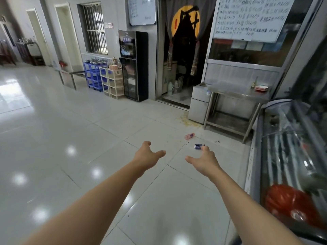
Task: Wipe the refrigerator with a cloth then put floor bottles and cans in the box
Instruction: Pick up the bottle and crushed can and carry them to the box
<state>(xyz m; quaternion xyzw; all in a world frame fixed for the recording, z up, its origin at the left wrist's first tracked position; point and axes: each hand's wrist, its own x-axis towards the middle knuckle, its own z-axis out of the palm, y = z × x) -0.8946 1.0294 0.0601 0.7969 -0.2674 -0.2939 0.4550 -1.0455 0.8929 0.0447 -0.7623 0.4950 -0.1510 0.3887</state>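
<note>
Reaching forward empty with fingers loosely spread, the left hand (pixel 147 152) and right hand (pixel 203 159) head for the blue can (pixel 199 146) lying on the tiled floor (pixel 88 129), likely to collect it.

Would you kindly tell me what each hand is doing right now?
Left hand: open, holding nothing.
Right hand: open, holding nothing.

Black glass-door cabinet (pixel 135 68) against the far wall; cream shelf unit (pixel 113 82) and blue crates (pixel 92 75) to its left. Steel table (pixel 237 96) beneath a whiteboard (pixel 251 18). Red bag (pixel 286 200) at right edge.
</note>
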